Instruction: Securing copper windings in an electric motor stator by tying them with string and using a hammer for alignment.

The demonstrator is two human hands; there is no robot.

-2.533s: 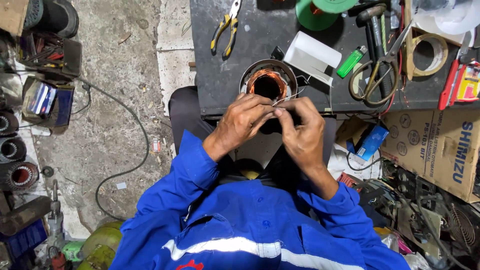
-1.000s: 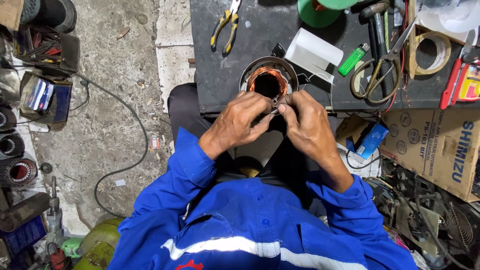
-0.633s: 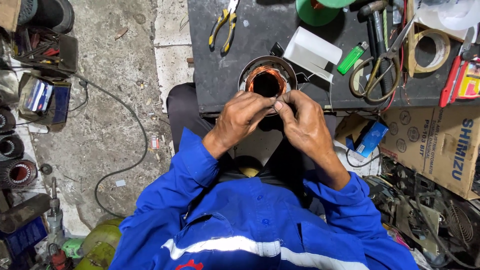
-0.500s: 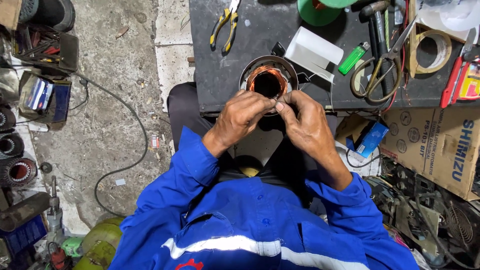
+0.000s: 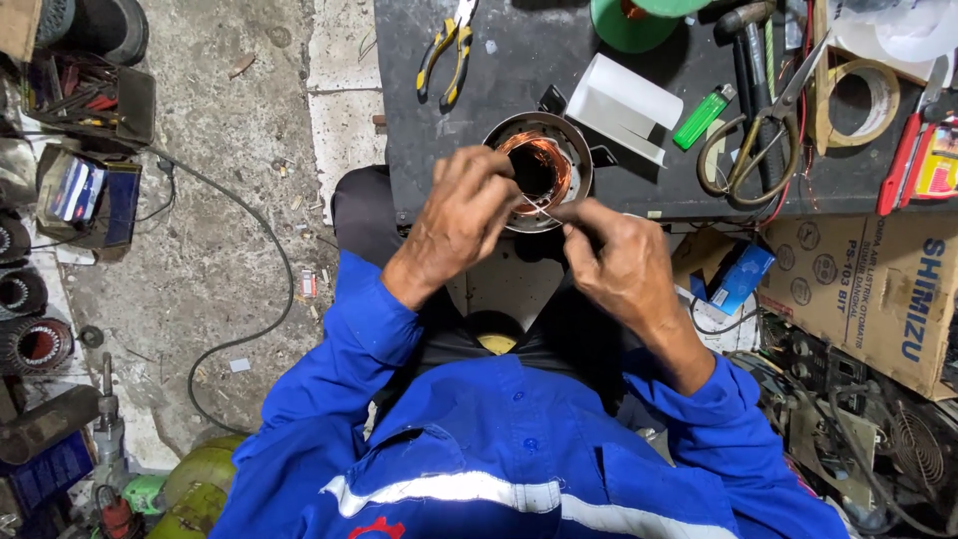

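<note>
While the motor stator sits at the dark table's near edge, left hand and right hand pinch thin wire over it; winding work seems midway, needing steady tension next

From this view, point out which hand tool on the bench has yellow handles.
The pliers at the bench's far left; the scissors and the hammer to the right have dull, dark handles.
</note>
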